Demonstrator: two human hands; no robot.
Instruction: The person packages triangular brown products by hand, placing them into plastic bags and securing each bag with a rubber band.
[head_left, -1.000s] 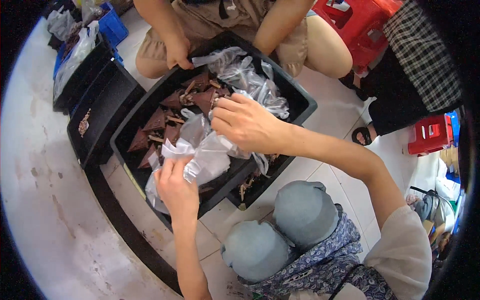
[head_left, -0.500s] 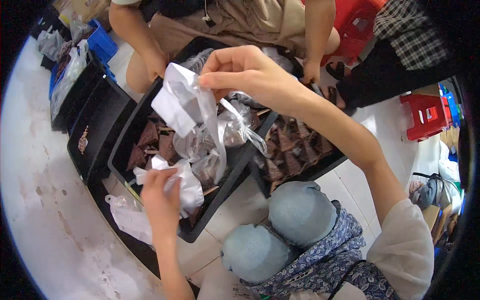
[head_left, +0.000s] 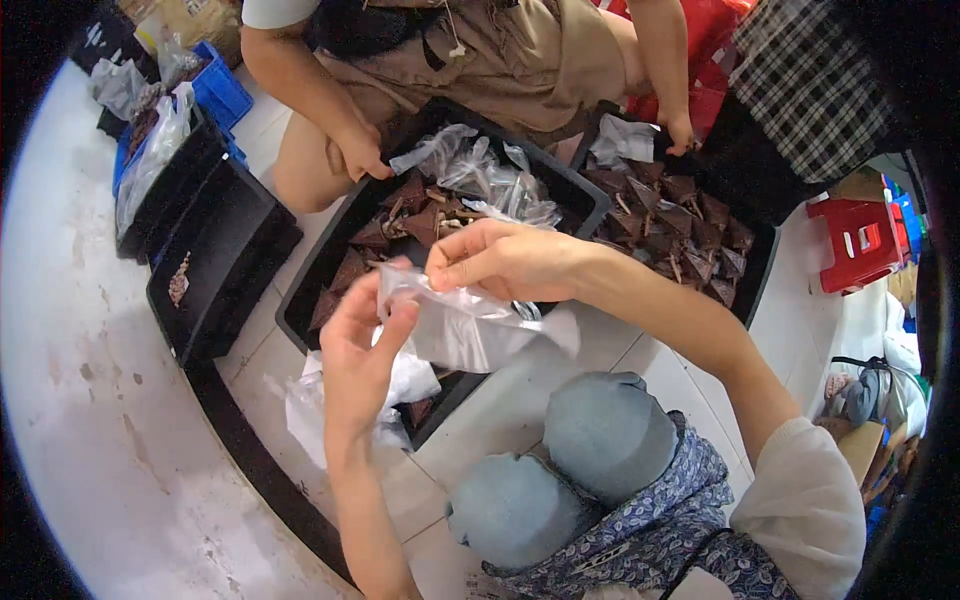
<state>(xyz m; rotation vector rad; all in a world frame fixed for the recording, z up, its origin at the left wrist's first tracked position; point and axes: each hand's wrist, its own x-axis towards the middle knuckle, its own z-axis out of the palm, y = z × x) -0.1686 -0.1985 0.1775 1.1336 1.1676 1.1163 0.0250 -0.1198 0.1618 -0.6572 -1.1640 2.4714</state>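
Observation:
Above a black tray [head_left: 292, 312] I hold a clear plastic bag [head_left: 465, 335] stretched flat between my hands. My right hand [head_left: 500, 262] pinches its upper edge between thumb and fingers. At the bag's left corner is my left hand [head_left: 362, 330], thumb and fingers closed around the edge. White crumpled plastic [head_left: 308, 415] lies under my left wrist, partly over the tray's near end. Dark brown triangular pieces [head_left: 422, 225] fill part of the tray, beside filled clear bags [head_left: 490, 180]. My hands hide the tray's middle.
Opposite, a person's hand [head_left: 362, 152] rests at the tray's far rim, and the other hand [head_left: 680, 132] is at a second black tray [head_left: 768, 275] of brown pieces. An angled black bin [head_left: 235, 265] stands left; a red stool [head_left: 850, 240] stands right.
My right hand has come down and my left hand up, meeting at the bag. White sheets no longer hang from my right hand. The trays appear shifted rightward in view.

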